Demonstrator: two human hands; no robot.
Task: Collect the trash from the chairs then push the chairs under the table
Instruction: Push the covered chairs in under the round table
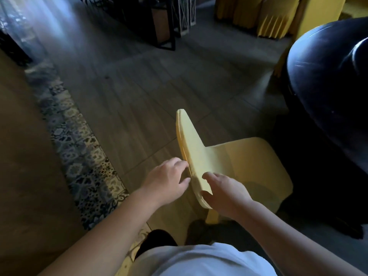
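Note:
A small yellow plastic chair (235, 156) stands on the floor in front of me, its seat facing right toward a dark round table (326, 80). My left hand (169, 180) is at the outer side of the backrest, fingers spread and touching its edge. My right hand (225, 194) is on the seat side of the backrest, fingers apart, thumb near the backrest's lower corner. Neither hand is closed around the chair. The chair's seat is bare; no trash shows on it.
A patterned rug strip (79, 156) runs along a brown surface (23, 166) on the left. A black metal stand (165, 22) and yellow draped chairs (268, 14) stand at the back. Wooden floor (129, 92) lies ahead. My feet are just below the chair.

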